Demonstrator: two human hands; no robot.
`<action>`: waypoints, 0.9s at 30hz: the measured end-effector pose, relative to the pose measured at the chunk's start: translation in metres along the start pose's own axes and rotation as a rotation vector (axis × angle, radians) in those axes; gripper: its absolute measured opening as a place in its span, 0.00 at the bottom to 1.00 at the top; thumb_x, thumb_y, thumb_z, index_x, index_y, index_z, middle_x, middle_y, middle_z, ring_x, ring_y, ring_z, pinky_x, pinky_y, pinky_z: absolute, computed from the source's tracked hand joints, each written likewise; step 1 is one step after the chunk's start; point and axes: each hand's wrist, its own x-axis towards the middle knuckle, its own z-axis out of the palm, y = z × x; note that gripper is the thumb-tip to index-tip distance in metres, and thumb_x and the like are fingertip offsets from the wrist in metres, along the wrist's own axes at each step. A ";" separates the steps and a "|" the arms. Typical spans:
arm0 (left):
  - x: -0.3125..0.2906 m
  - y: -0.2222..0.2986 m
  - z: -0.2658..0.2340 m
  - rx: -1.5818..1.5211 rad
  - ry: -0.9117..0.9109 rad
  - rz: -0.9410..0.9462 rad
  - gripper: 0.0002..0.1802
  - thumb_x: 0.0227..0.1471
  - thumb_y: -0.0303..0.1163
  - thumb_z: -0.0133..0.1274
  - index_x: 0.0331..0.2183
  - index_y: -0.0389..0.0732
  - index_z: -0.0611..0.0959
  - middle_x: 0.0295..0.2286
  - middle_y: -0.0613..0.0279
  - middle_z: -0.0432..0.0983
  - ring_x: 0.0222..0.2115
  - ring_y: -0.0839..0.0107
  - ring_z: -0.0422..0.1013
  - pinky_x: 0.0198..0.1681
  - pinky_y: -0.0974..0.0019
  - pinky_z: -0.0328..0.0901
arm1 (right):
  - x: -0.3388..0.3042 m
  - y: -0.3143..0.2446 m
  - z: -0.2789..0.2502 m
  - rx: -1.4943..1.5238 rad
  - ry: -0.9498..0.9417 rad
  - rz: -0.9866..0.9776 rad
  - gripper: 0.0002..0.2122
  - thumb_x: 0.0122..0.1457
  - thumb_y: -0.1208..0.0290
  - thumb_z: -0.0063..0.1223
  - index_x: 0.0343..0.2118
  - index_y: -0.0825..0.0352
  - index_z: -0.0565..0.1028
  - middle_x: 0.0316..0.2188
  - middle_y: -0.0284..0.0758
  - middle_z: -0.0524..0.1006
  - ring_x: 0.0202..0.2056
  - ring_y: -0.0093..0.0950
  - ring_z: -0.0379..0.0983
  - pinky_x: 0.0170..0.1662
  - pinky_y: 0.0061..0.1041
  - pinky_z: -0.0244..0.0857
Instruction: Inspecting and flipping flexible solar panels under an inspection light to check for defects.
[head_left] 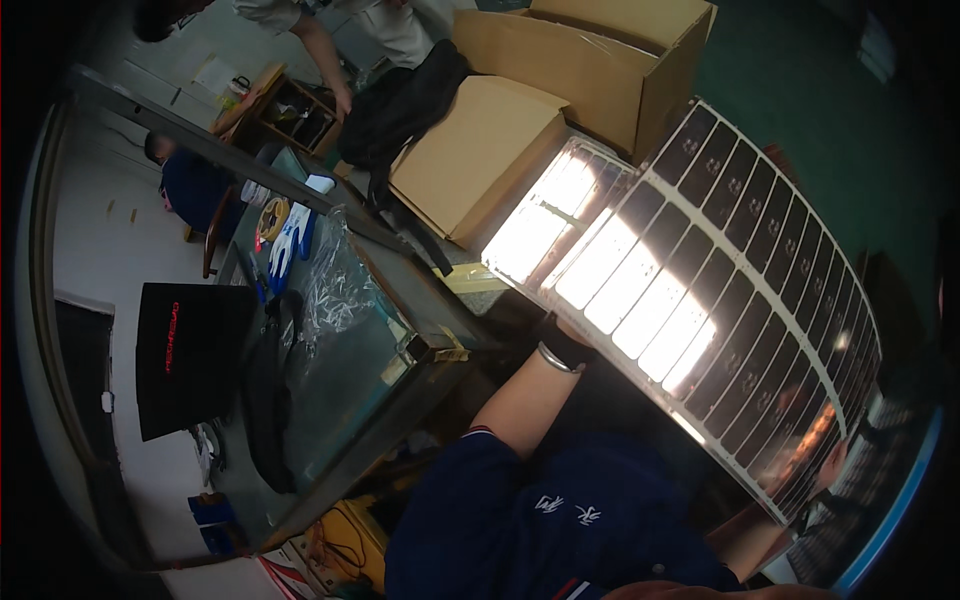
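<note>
Tilted in front of me is a large, shiny gridded plastic tray [745,250] with rows of long rectangular cells. Bright light glares off its left part. My left hand [574,334] grips its near left edge, the fingers mostly hidden beneath; a metal band circles that wrist. At the lower right corner, my right hand [830,466] is closed on the tray's edge, partly covered by it. Behind the tray's left end lies a similar gridded tray [567,212], also glaring, close to the cardboard boxes. Whether the two trays touch cannot be made out.
An open cardboard box [560,50] and a closed carton [480,150] with a black garment [405,100] stand ahead. A green-topped workbench [330,400] at left bears gloves [290,240], tape [272,220] and plastic film [335,290]. Two other people are beyond it.
</note>
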 end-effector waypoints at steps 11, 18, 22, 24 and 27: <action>0.001 -0.089 0.051 0.422 0.279 -0.097 0.19 0.55 0.33 0.45 0.48 0.44 0.65 0.40 0.76 0.65 0.39 0.85 0.62 0.44 0.77 0.59 | -0.022 0.073 0.067 -0.106 -0.413 0.173 0.20 0.61 0.72 0.34 0.56 0.66 0.52 0.51 0.40 0.64 0.51 0.32 0.62 0.51 0.34 0.61; -0.004 -0.040 0.039 0.629 0.203 -0.154 0.19 0.55 0.33 0.45 0.48 0.41 0.65 0.34 0.71 0.69 0.35 0.83 0.67 0.42 0.74 0.63 | -0.011 0.031 0.120 -0.030 -0.473 0.175 0.25 0.62 0.59 0.34 0.58 0.66 0.49 0.56 0.41 0.56 0.54 0.30 0.57 0.52 0.27 0.59; 0.001 -0.037 0.050 0.640 0.117 -0.249 0.23 0.54 0.32 0.46 0.51 0.41 0.62 0.37 0.71 0.68 0.38 0.82 0.64 0.44 0.75 0.59 | 0.010 0.014 0.090 -0.345 -0.178 0.082 0.24 0.62 0.60 0.35 0.56 0.69 0.53 0.55 0.39 0.59 0.50 0.28 0.62 0.50 0.23 0.59; 0.001 -0.041 0.050 0.646 0.066 -0.242 0.24 0.54 0.34 0.46 0.51 0.39 0.62 0.38 0.69 0.67 0.39 0.82 0.64 0.45 0.74 0.59 | 0.023 0.007 0.082 -0.420 -0.193 0.066 0.24 0.62 0.60 0.35 0.55 0.73 0.56 0.50 0.37 0.64 0.47 0.25 0.65 0.49 0.19 0.58; 0.002 -0.047 0.039 0.692 -0.005 -0.422 0.26 0.55 0.35 0.46 0.52 0.38 0.61 0.39 0.68 0.67 0.41 0.82 0.62 0.46 0.74 0.57 | 0.033 0.003 0.085 -0.454 -0.236 0.030 0.19 0.60 0.65 0.40 0.50 0.73 0.60 0.45 0.37 0.69 0.46 0.22 0.65 0.50 0.18 0.58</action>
